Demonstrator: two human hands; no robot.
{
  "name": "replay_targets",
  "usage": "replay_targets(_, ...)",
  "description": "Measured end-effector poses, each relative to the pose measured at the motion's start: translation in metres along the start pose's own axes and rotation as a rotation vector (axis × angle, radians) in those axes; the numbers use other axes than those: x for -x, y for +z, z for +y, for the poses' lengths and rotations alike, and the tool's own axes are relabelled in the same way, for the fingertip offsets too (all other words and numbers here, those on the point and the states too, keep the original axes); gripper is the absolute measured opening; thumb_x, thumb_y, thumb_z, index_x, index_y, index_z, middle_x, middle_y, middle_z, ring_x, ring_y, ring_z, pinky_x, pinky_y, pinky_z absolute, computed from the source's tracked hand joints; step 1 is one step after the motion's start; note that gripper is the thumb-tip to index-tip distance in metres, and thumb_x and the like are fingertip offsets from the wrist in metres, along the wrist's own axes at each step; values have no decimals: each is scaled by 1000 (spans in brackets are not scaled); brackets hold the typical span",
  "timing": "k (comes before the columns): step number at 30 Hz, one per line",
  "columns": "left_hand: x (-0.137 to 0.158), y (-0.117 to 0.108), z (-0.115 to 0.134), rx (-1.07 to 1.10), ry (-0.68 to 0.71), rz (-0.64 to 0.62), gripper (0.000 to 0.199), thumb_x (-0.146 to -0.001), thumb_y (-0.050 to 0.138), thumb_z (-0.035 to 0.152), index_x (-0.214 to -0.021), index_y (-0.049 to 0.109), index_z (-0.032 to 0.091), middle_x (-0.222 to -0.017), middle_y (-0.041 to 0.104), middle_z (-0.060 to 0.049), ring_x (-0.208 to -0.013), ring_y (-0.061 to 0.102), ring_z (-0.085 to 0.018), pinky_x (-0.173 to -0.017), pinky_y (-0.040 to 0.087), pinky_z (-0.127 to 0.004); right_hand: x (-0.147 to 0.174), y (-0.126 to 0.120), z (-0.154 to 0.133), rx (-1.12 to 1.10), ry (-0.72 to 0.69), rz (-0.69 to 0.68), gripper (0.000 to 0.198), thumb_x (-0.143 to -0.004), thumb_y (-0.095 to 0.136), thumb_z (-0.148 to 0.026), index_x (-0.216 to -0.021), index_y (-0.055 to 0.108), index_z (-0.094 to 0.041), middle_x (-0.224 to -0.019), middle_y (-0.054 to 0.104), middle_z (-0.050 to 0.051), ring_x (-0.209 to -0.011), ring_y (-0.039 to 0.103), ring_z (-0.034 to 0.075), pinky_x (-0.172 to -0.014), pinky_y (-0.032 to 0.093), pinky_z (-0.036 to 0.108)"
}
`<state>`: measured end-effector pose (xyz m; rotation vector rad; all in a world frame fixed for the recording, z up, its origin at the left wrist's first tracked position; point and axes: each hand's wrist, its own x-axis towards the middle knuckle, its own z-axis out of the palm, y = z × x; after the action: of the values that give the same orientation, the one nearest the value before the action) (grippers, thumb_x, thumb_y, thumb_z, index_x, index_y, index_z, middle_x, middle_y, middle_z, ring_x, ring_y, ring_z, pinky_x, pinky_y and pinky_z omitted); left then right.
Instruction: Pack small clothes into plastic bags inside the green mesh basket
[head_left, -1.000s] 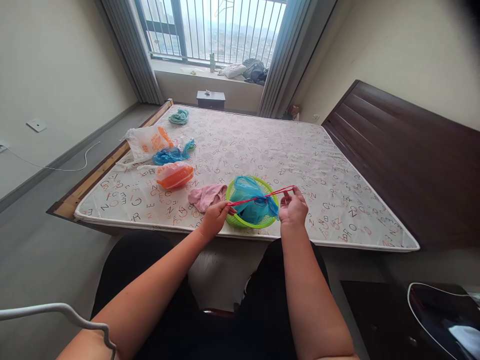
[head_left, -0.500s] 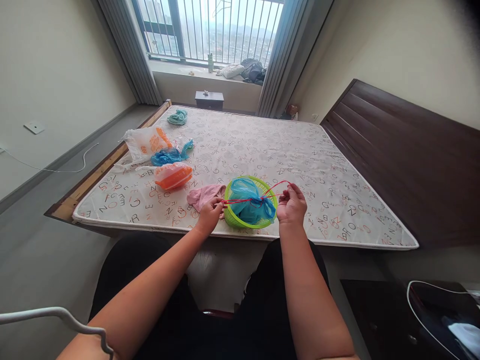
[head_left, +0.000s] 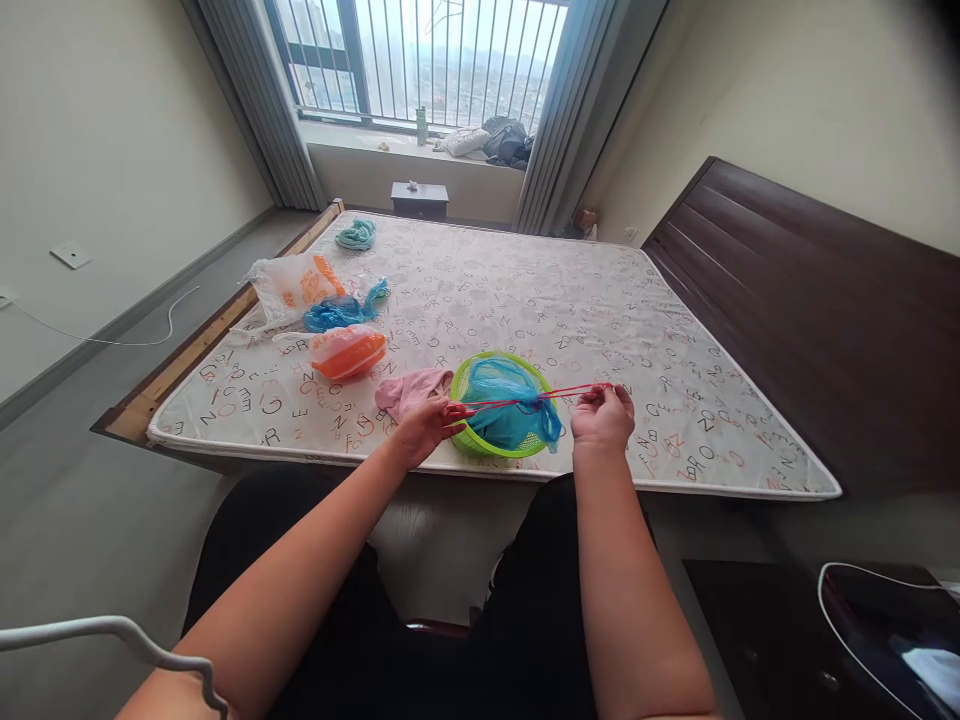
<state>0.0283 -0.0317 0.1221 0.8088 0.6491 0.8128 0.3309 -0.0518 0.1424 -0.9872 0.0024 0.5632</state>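
A green plastic basket [head_left: 495, 448] sits near the mattress's front edge, holding a blue plastic bag [head_left: 504, 382]. Red string [head_left: 568, 393] circles the gathered neck of the bag and runs out taut to both sides. My left hand [head_left: 429, 430] grips the string's left end beside the basket's rim. Closed on the right end is my right hand [head_left: 604, 412], just right of the basket. A pink cloth [head_left: 409, 388] lies against the basket's left side, partly behind my left hand.
Left on the mattress [head_left: 480, 290] lie an orange-and-clear bag [head_left: 347, 352], a crumpled blue bag [head_left: 337, 313], a white-and-orange plastic bag [head_left: 292, 285] and a teal bundle [head_left: 355, 235]. A dark headboard [head_left: 795, 300] rises at the right. A white cable [head_left: 97, 628] crosses near my left arm.
My right hand has moved to the right, drawing the loose loop of string straight. My left hand has shifted slightly lower, with its fingers more spread along the string.
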Motion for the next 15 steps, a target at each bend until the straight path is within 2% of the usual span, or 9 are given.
replay_targets(2,-4,-2,0,27,-16,70,40,-81,74,52,-67,54,21,-71,65,-4,-87,74,-23,-84,60,-37,-2,-1,-1,-26,28,48,27,-82,65,-8,-92,46,-25,-74,55,-10,-55,53,3,-51,44,13)
replay_targets(4,-8,-3,0,40,-21,111,38,-81,72,49,-66,50,22,-59,52,2,-66,66,-15,-78,60,-34,-3,-2,-1,-39,55,78,28,-81,63,-6,-93,46,-25,-75,55,-9,-55,52,4,-51,43,13)
replay_targets(7,-9,-3,0,15,-7,158,38,-79,72,45,-65,45,22,-56,43,5,-57,56,-11,-69,57,-29,-1,-2,0,-2,47,77,27,-81,64,-11,-92,45,-25,-77,54,-9,-58,54,5,-53,43,13)
replay_targets(9,-10,-3,0,7,7,204,37,-77,73,43,-65,45,22,-57,45,5,-57,56,-11,-64,55,-26,4,-1,-1,81,-3,15,24,-82,67,-19,-95,48,-26,-85,57,-7,-65,58,6,-57,45,15)
replay_targets(10,-10,-4,0,16,13,228,35,-75,74,42,-67,47,21,-60,49,5,-59,58,-11,-63,54,-25,7,0,-2,150,-47,-63,25,-83,69,-25,-100,50,-26,-93,60,-6,-72,61,7,-62,48,17)
replay_targets(12,-10,-5,-1,41,13,263,31,-74,77,41,-74,54,20,-69,59,2,-67,65,-11,-65,54,-23,18,3,-4,330,-164,-314,39,-83,73,-35,-117,54,-29,-116,64,-1,-94,65,11,-77,54,24)
replay_targets(13,-10,-5,-1,46,5,269,29,-74,77,41,-79,58,19,-76,64,0,-72,68,-12,-66,55,-23,24,5,-3,434,-220,-464,51,-82,75,-39,-128,53,-31,-129,62,1,-108,64,14,-88,55,29)
replay_targets(15,-11,-6,-3,36,-16,271,30,-76,78,41,-88,62,18,-90,70,-4,-78,71,-14,-66,55,-23,36,7,0,660,-302,-740,73,-79,81,-43,-144,48,-33,-149,53,7,-133,54,22,-107,48,41)
